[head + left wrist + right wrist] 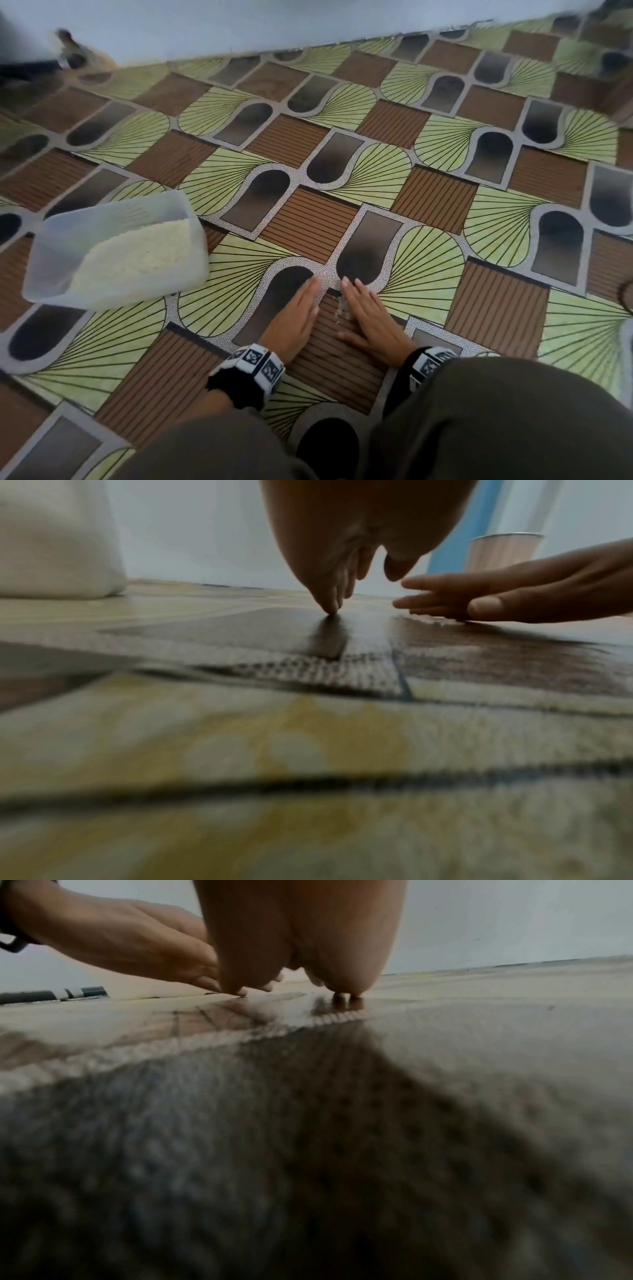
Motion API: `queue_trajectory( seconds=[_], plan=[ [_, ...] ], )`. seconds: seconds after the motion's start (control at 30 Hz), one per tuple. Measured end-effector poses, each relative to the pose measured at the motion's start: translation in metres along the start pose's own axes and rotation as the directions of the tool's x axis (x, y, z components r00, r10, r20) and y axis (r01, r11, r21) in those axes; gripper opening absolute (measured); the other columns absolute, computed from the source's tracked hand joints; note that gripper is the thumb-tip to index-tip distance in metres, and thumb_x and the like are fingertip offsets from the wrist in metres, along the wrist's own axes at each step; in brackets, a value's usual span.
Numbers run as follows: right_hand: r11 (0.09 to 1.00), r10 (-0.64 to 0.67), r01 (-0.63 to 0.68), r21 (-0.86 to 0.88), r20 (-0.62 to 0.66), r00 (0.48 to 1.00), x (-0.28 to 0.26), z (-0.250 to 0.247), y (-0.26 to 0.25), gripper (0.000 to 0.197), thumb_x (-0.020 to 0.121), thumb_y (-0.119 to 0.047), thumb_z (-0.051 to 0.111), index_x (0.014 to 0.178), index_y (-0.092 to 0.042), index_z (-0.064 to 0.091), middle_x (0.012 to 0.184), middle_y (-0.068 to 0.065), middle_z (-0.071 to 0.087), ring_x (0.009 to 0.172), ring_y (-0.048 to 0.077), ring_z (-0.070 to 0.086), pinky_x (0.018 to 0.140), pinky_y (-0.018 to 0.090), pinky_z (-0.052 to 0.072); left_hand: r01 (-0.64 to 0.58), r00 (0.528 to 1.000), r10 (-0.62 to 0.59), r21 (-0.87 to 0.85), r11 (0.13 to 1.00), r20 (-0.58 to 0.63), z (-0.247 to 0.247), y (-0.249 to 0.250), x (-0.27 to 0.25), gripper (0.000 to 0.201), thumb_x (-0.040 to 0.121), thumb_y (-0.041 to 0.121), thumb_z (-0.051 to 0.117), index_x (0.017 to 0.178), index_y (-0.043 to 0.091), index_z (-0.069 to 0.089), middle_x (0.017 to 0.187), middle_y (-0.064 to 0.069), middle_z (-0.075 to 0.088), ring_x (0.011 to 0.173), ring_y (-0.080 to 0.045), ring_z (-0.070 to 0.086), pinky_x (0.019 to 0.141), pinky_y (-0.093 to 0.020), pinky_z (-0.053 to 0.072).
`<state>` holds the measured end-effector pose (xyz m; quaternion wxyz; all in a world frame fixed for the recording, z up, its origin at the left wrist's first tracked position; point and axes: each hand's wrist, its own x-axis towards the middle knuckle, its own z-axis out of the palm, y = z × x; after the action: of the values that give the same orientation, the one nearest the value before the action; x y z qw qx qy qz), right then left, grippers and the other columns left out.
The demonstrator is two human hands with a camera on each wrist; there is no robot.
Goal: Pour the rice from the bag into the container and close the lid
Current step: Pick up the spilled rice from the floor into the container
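the left hand lies low over the floor with its fingers straight and together, tips touching the patterned mat, holding nothing. the right hand mirrors it just beside, fingers straight and slightly spread, edge down on the floor, also holding nothing. between the two hands sits a small heap of spilled rice grains, close against the right hand's fingers. in the left wrist view the left fingertips touch the floor and the right hand reaches in flat from the side. both wrists wear black bands with checkered markers.

further out to the left, well apart from the hands, the clear plastic container stands on the floor with no lid on it, tilted in view, and a bank of white rice fills its right part. a pale wall runs along the far edge of the floor.
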<state>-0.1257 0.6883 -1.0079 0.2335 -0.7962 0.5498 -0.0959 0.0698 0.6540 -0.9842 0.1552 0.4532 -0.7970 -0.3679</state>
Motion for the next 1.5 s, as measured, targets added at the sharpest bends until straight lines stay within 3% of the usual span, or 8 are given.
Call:
queue_trajectory(
  seconds=[0.2, 0.47, 0.77, 0.87, 0.93, 1.07, 1.27, 1.5],
  plan=[
    [0.981, -0.189, 0.192, 0.032, -0.071, 0.979, 0.015, -0.003, 0.001, 0.044, 0.081, -0.02, 0.06, 0.122, -0.005, 0.059, 0.132, 0.025, 0.049, 0.124, 0.041, 0.045, 0.099, 0.048, 0.032, 0.029, 0.996, -0.027, 0.023, 0.999, -0.084, -0.003, -0.013, -0.01, 0.058, 0.092, 0.034, 0.023, 0.144, 0.009, 0.024, 0.149, -0.007, 0.027, 0.138, -0.015, 0.025, 0.11, -0.021, 0.021],
    [0.966, -0.231, 0.247, 0.079, -0.172, 0.958, 0.015, -0.017, 0.0, 0.014, 0.069, -0.019, 0.07, 0.078, -0.009, 0.075, 0.085, 0.005, 0.071, 0.075, 0.023, 0.067, 0.061, 0.024, 0.051, -0.001, 0.994, 0.004, 0.035, 0.999, -0.107, -0.007, -0.017, -0.009, 0.053, 0.09, 0.022, 0.034, 0.14, 0.008, 0.032, 0.144, -0.006, 0.036, 0.132, -0.014, 0.033, 0.11, -0.027, 0.027],
    [0.988, 0.073, -0.029, 0.15, -0.296, 0.952, 0.022, -0.022, -0.012, 0.014, 0.064, -0.008, 0.064, 0.07, -0.013, 0.076, 0.069, 0.003, 0.069, 0.063, 0.02, 0.066, 0.06, 0.02, 0.048, -0.047, 0.987, 0.069, 0.151, 0.987, -0.145, -0.005, -0.015, -0.002, 0.053, 0.088, 0.034, 0.03, 0.13, 0.006, 0.048, 0.129, -0.007, 0.049, 0.118, -0.01, 0.038, 0.103, -0.024, 0.033],
    [0.757, 0.517, -0.312, 0.574, -0.234, 0.823, 0.019, -0.031, -0.013, 0.01, 0.071, 0.001, 0.072, 0.079, -0.005, 0.076, 0.074, 0.002, 0.072, 0.067, 0.006, 0.064, 0.065, 0.009, 0.046, -0.003, 0.999, 0.015, 0.254, 0.967, -0.044, 0.006, -0.008, 0.0, 0.075, 0.083, 0.047, 0.012, 0.142, 0.003, 0.026, 0.151, -0.011, 0.022, 0.141, -0.019, 0.014, 0.115, -0.029, 0.011],
    [0.391, 0.687, -0.31, 0.867, -0.051, 0.725, 0.014, -0.037, -0.014, 0.016, 0.072, 0.007, 0.071, 0.088, 0.006, 0.072, 0.063, -0.004, 0.07, 0.06, 0.004, 0.062, 0.06, 0.007, 0.048, 0.051, 0.997, -0.072, 0.399, 0.916, 0.038, 0.02, -0.003, -0.003, 0.084, 0.079, 0.056, 0.001, 0.145, 0.006, 0.002, 0.153, -0.007, -0.009, 0.14, -0.019, -0.014, 0.112, -0.027, -0.009],
    [-0.188, 0.68, -0.227, 0.955, 0.294, 0.671, 0.011, -0.05, -0.019, 0.02, 0.081, 0.012, 0.059, 0.101, 0.012, 0.063, 0.069, 0.001, 0.07, 0.07, 0.01, 0.064, 0.059, 0.013, 0.053, 0.081, 0.976, -0.167, 0.484, 0.872, 0.138, 0.035, 0.008, -0.005, 0.077, 0.093, 0.057, 0.009, 0.142, -0.002, 0.02, 0.149, -0.018, 0.021, 0.141, -0.024, 0.001, 0.112, -0.035, 0.001],
    [-0.35, 0.632, -0.184, 0.918, 0.377, 0.677, 0.006, -0.063, -0.018, 0.028, 0.086, 0.012, 0.051, 0.112, 0.003, 0.058, 0.089, 0.009, 0.065, 0.08, 0.01, 0.062, 0.061, 0.013, 0.054, -0.124, 0.95, -0.042, 0.5, 0.857, 0.309, 0.043, 0.017, 0.018, 0.073, 0.095, 0.054, 0.002, 0.145, 0.002, 0.01, 0.147, -0.015, 0.032, 0.136, -0.027, 0.03, 0.11, -0.04, 0.018],
    [-0.45, 0.665, -0.083, 0.889, 0.396, 0.633, -0.001, -0.073, -0.002, 0.021, 0.087, 0.011, 0.048, 0.105, 0.007, 0.057, 0.087, 0.007, 0.067, 0.085, 0.013, 0.061, 0.062, 0.013, 0.055, -0.295, 0.925, 0.166, 0.371, 0.88, 0.342, 0.012, 0.021, 0.046, 0.052, 0.1, 0.024, 0.027, 0.146, 0.008, 0.009, 0.155, -0.005, 0.004, 0.142, -0.016, -0.005, 0.117, -0.028, -0.004]
  ],
)
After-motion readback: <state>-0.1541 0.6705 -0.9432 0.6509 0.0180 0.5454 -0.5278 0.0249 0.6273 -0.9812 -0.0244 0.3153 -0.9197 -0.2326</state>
